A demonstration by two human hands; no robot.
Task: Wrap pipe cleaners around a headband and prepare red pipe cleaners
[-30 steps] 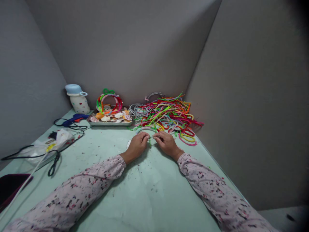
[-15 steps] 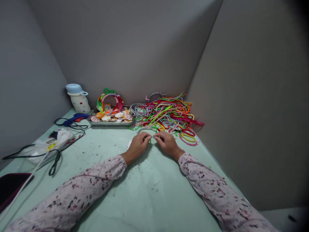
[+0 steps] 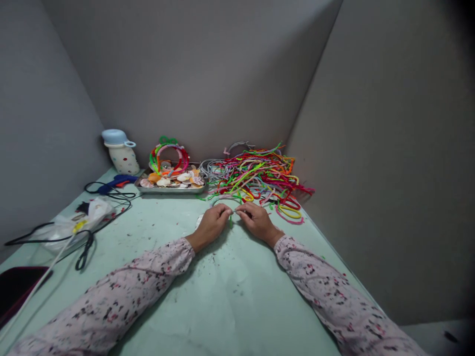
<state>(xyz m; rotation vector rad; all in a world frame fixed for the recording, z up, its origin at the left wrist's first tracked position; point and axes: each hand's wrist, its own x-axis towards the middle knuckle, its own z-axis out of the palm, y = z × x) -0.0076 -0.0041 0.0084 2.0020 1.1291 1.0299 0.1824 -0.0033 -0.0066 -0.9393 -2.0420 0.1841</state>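
Observation:
My left hand (image 3: 213, 221) and my right hand (image 3: 257, 221) meet low over the table, fingertips pinched a small gap apart. Between them they grip a thin hoop (image 3: 226, 197), its pale and green arc showing just beyond my fingers. It looks partly wrapped in pipe cleaner. A short green end (image 3: 230, 220) hangs down by my left fingertips. What exactly lies inside each pinch is too small to make out. Right behind the hands spreads a heap of coloured pipe cleaners (image 3: 260, 170), with grey wire coils (image 3: 215, 169) at its left side.
A metal tray (image 3: 170, 190) of shells (image 3: 163, 182) carries several finished-looking coloured hoops (image 3: 183, 159). Left of it are a lidded bottle (image 3: 124, 157), a blue-handled tool (image 3: 118, 182), black cord (image 3: 89, 247) and a plastic bag (image 3: 92, 212). Walls enclose the table (image 3: 222, 306) behind and right.
My hands have barely moved. The green end below my left fingertips now hangs lower and shows more clearly.

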